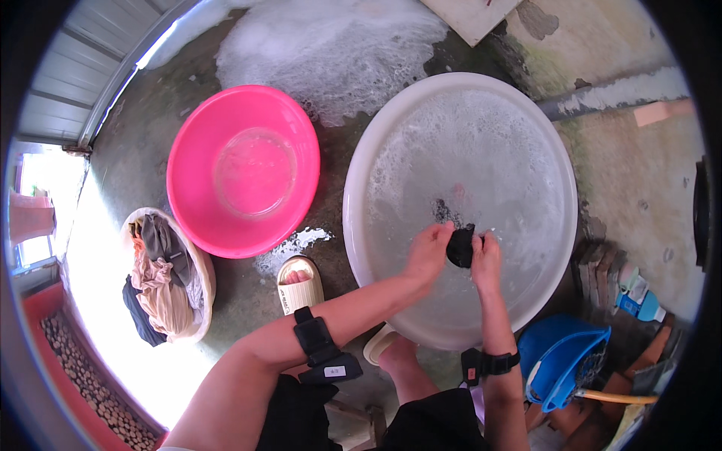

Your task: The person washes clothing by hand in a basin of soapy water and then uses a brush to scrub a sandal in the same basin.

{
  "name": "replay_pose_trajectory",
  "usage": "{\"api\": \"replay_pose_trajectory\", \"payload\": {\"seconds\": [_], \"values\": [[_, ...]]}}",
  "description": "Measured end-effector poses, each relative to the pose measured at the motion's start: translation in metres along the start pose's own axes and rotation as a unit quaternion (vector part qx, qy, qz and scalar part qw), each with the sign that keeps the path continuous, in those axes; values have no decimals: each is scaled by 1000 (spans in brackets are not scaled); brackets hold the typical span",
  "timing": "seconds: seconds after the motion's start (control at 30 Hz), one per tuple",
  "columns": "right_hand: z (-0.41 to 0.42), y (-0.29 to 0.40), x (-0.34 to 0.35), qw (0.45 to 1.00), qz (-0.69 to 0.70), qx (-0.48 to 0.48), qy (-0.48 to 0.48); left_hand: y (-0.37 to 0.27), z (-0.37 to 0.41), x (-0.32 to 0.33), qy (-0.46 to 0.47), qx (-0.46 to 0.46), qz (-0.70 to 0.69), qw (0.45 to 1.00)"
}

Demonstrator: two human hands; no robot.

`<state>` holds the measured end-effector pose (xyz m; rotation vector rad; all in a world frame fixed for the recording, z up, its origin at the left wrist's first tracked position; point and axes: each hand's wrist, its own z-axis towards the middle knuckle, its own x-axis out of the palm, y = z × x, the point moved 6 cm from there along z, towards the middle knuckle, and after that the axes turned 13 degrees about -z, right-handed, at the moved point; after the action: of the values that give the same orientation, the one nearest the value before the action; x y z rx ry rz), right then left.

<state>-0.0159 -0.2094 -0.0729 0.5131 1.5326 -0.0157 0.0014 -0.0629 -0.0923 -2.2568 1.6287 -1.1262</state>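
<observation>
A small piece of wet black fabric (461, 247) is stretched between my two hands, just over the soapy water in a large white plastic tub (361, 225). My left hand (431, 248) pinches its left edge, and my right hand (486, 256) grips its right edge. Below the surface near my left hand, a dark patch (441, 209) shows through the cloudy water; what it is cannot be made out. Foam lines the far part of the tub.
Left of the tub stands a pink plastic basin (197, 191) with a little water. Beyond it, a pale basket (210, 282) holds clothes (163, 299). Suds (338, 45) spread over the concrete floor. A blue plastic scoop (558, 355), a blue-labelled bottle (640, 304) and bricks (598, 270) lie at right.
</observation>
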Motion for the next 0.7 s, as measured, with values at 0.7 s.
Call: {"api": "replay_pose_trajectory", "payload": {"seconds": [0.7], "values": [[-14,79,-51,990,124,-60,3,-29,-32,27,34,-174,-119,977]]}}
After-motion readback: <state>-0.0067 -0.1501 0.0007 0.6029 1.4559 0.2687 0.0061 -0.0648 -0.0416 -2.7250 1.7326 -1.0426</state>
